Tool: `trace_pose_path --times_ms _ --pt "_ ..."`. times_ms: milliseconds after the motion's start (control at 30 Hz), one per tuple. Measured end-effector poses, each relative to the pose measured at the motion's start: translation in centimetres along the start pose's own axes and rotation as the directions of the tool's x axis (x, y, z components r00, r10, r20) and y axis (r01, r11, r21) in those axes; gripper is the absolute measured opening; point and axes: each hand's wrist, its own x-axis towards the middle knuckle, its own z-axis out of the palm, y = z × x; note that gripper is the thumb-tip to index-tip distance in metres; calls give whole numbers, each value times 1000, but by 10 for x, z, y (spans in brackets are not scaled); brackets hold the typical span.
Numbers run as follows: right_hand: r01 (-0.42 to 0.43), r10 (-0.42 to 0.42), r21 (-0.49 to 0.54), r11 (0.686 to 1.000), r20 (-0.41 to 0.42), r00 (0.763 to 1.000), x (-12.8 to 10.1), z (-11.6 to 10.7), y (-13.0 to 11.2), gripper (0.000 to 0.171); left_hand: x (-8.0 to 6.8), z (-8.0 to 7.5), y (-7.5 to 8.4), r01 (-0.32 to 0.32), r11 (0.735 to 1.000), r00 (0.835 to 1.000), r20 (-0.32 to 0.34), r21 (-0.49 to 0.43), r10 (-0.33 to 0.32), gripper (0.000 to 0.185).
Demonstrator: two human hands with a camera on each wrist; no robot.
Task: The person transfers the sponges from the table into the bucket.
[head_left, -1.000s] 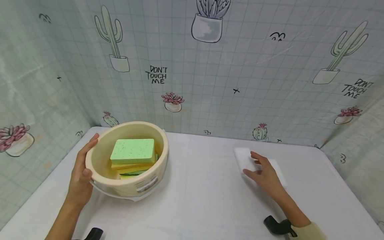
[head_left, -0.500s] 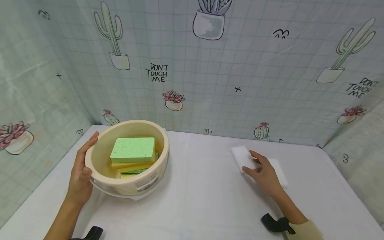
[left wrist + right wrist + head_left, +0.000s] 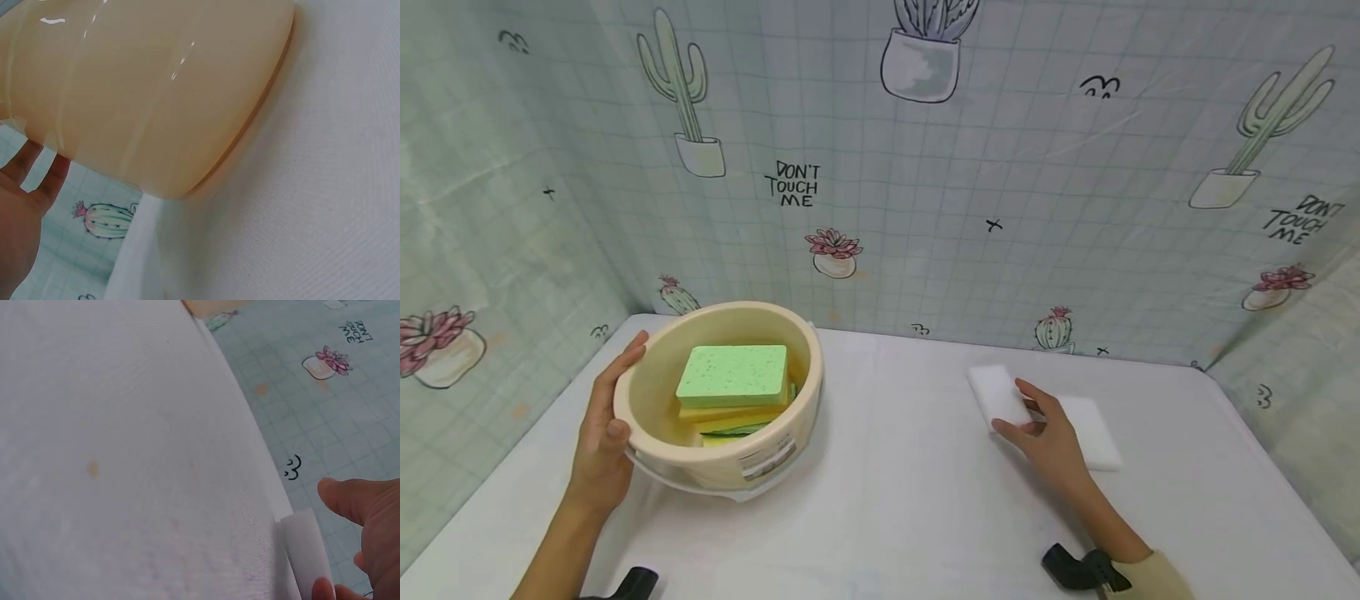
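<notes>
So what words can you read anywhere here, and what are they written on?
"DON'T TOUCH ME" on the cactus backdrop, left of middle.
"DON'T TOUCH ME" again on the backdrop at the far right.
The label on the beige basin: print too small to read.

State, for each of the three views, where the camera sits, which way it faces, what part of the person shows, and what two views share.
Head: worn high, faces forward and down at the table; shows both forearms, left hand on the beige basin, right hand on a white sponge.
Left wrist: low, faces the basin's side wall; shows palm and fingers.
Right wrist: low, faces across the table; shows thumb and fingertips.
Shared: head and right wrist both show the white sponge.
</notes>
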Motion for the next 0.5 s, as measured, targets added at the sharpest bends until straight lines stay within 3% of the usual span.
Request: trace_pose_path --times_ms 233,500 --pt "30 -32 -60 998 -34 999 4 8 -1 85 -1 -1 -1 4 1000 1000 5 -18 -4 72" --pt "-8 3 -102 995 -48 999 3 11 -6 85 -1 0 1 6 1000 1000 8 -11 -6 73"
